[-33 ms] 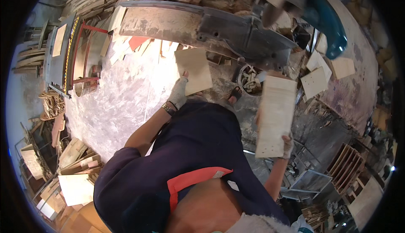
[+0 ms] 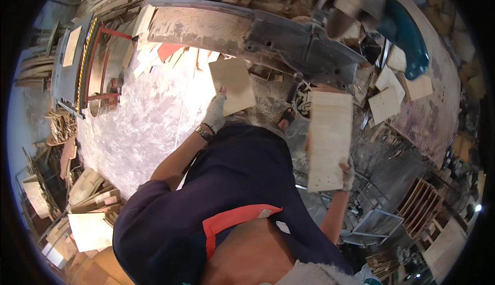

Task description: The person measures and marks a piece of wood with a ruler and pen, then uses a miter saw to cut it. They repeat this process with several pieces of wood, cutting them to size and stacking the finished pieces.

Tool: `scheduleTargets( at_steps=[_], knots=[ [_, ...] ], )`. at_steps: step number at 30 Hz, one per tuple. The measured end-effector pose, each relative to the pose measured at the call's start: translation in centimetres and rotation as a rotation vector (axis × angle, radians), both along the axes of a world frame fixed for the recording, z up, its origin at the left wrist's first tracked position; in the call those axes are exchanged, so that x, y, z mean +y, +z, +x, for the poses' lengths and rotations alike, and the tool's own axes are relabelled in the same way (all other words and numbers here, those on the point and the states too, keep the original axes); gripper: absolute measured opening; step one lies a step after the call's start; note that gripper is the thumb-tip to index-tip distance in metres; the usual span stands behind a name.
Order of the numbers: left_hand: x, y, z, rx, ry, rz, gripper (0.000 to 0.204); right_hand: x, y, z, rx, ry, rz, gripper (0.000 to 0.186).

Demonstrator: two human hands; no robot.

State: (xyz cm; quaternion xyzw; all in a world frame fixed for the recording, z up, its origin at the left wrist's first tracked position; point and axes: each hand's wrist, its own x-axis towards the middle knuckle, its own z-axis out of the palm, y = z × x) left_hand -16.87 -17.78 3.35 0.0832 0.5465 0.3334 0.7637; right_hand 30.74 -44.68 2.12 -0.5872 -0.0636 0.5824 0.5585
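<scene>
My left hand [image 2: 215,112], in a pale work glove with bare fingertips, grips a squarish light plywood board [image 2: 235,88] by its near left edge, thumb on top. On the other side, my right hand [image 2: 347,175], gloved the same way, holds a longer rectangular wooden board [image 2: 331,140] near its lower right corner. Small dark holes show along that board's near end. A browner edge [image 2: 330,88] peeks out behind its far end; whether it is a second board I cannot tell. The fingers beneath both boards are hidden.
Ahead stands a grey metal machine table [image 2: 206,27] with a teal curved machine part [image 2: 405,37] at right. Loose plywood pieces [image 2: 384,104] lie beside it. A red-framed stand [image 2: 105,63] is at left, a metal rack [image 2: 374,225] at lower right. Scrap wood [image 2: 93,187] is piled around.
The longer board and my right hand have shifted slightly left, toward my body. The squarish board in my left hand has moved a little left too.
</scene>
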Motion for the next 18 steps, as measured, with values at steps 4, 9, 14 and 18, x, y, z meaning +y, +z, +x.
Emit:
scheduleTargets(
  at_steps=[4, 9, 14, 18],
  knots=[
    [0.1, -1.6, -8.7, 0.131, 0.176, 0.136, 0.057, 15.1, 0.3, -9.6, -0.135, 0.551, 0.091, 0.086],
    [-1.0, -3.4, -18.5, 0.107, 0.414, 0.203, 0.063, 33.1, -3.4, -22.7, -0.153, 0.858, 0.276, 0.067],
    [-4.7, -3.7, -21.9, 0.173, 0.668, 0.198, 0.063, 49.2, -2.7, -32.4, -0.477, 1.191, 0.611, 0.033],
    [-8.2, -3.8, -22.5, 0.177, 0.801, 0.132, 0.064, 58.4, 1.5, -37.0, -1.624, 1.377, 0.416, 0.053]
  ],
)
